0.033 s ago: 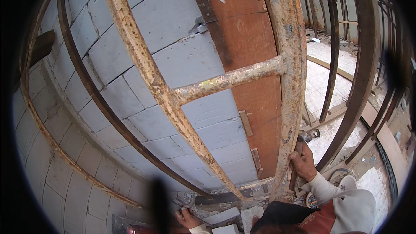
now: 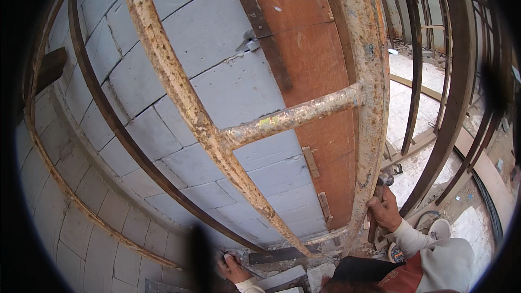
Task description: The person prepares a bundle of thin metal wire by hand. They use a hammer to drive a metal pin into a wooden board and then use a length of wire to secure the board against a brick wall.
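Note:
My right hand point(image 2: 385, 210) is closed round the wooden handle of a hammer point(image 2: 372, 232), its metal head up beside the rusty pipe on the right. At the bottom, low by the block wall, my left hand point(image 2: 234, 269) has its fingers curled together. Something small and greyish shows at its fingertips, but a dark blurred shape partly covers this spot, and I cannot make out what it is. A rusty scaffold frame point(image 2: 293, 116), two uprights with a crossbar, stands in front of me between the hands and the wall.
Behind the frame rise a grey block wall point(image 2: 201, 27) and a reddish-brown wooden panel point(image 2: 304, 65). Dark curved-looking posts point(image 2: 461, 92) stand at the right, with black cables point(image 2: 485, 201) on the floor. Broken block pieces point(image 2: 282, 278) lie near my left hand.
The whole view has shifted slightly, so the frame and both hands sit a little farther right. A red cylinder at the lower edge has gone out of view. Both grips look unchanged.

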`<act>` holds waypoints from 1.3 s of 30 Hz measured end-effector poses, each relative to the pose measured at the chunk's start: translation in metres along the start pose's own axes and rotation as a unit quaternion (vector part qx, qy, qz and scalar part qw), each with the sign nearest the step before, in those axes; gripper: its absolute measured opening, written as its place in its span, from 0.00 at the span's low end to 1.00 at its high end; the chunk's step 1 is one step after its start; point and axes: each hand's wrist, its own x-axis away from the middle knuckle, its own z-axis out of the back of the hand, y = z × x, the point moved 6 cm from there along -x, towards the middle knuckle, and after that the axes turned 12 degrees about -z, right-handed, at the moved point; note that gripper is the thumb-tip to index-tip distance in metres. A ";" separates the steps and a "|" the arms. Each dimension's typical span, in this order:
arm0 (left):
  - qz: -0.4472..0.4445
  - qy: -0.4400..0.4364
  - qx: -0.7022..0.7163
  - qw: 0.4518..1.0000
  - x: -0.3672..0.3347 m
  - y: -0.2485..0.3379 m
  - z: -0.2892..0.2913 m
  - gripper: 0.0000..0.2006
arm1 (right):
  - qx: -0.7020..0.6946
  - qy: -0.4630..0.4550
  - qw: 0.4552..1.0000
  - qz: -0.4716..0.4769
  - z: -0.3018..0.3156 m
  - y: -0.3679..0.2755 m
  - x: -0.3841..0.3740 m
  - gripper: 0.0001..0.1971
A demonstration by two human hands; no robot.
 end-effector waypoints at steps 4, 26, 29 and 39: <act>-0.098 -0.160 0.082 0.979 -0.124 0.060 -0.181 0.17 | 0.079 0.014 0.996 -0.027 0.028 0.018 0.005 0.26; -0.311 -0.429 0.332 0.781 -0.303 0.462 -0.482 0.10 | 0.229 0.226 0.934 -0.157 0.038 0.068 0.035 0.21; -0.309 -0.386 0.272 0.826 -0.292 0.465 -0.485 0.09 | 0.206 0.237 0.936 -0.157 0.038 0.090 0.033 0.22; -0.152 -0.518 0.391 0.745 -0.300 0.440 -0.456 0.15 | -0.039 0.263 0.957 -0.116 -0.011 -0.052 0.043 0.30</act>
